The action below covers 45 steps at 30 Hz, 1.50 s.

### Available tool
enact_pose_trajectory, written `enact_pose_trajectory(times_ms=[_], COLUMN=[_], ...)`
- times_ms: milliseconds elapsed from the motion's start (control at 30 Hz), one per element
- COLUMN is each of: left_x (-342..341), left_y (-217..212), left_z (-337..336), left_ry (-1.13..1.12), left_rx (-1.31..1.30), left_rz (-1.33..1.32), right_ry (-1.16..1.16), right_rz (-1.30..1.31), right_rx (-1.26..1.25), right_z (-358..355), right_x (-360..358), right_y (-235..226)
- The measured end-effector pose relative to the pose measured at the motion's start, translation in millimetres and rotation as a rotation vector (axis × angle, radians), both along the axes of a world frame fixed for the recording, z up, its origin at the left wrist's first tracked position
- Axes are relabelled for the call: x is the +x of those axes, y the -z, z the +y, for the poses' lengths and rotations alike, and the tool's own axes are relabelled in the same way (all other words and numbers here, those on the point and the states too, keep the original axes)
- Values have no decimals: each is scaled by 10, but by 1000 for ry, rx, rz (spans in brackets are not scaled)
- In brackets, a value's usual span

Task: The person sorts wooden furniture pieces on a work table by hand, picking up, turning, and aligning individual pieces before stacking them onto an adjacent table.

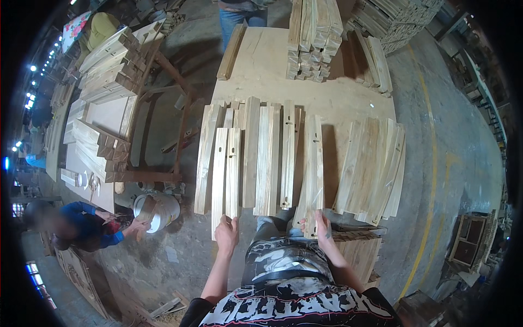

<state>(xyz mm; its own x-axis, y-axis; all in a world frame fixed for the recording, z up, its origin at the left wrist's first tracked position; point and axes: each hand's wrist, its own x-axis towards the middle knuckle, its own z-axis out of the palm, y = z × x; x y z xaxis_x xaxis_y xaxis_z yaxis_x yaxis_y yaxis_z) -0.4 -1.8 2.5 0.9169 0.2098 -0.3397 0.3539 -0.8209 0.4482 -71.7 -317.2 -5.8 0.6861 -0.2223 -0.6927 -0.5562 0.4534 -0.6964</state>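
My left hand (pixel 226 235) is closed around the near end of a pale wooden slat (pixel 219 180), with a second, slotted slat (pixel 232 158) lying against it. At the right, my right hand (pixel 320 226) grips the near end of another wooden slat (pixel 312 163), which has dark slots close to its far end. That slat sticks out over the table's near edge. Between my hands several more slats (pixel 266 158) lie side by side, pointing away from me. Some of them have slots and holes cut in them.
The plywood table (pixel 250 60) carries a fanned group of slats (pixel 370 163) at right and a tall stack (pixel 313 43) at the back. More wood (pixel 354 248) lies below the near edge. At left, a person (pixel 92 223) reaches to a white bucket (pixel 158 211) beside a wood-laden bench (pixel 111 109).
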Motion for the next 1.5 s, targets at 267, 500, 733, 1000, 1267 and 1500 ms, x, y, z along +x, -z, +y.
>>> enact_pose_trajectory(times_ms=[267, 500, 733, 1000, 1267, 1500], left_x=[38, -25, -55, 2, 90, 95], left_y=[-108, 135, 316, 138, 195, 537], left_z=[216, 361, 508, 467, 818, 972], left_ry=[-136, -112, -217, -245, -329, -351], left_rx=[8, 4, -239, -291, -1117, -1158], left_rz=[-305, -158, -5, 13, 258, 367], right_ry=[-52, -75, -136, -206, -240, -234], right_rz=[-10, -2, -12, -4, 22, 28], right_rx=[55, 74, 106, 160, 115, 122], right_z=[88, 126, 237, 436, 707, 855], right_x=[27, 69, 132, 198, 276, 295], right_y=[-70, -104, -88, 149, 185, 192])
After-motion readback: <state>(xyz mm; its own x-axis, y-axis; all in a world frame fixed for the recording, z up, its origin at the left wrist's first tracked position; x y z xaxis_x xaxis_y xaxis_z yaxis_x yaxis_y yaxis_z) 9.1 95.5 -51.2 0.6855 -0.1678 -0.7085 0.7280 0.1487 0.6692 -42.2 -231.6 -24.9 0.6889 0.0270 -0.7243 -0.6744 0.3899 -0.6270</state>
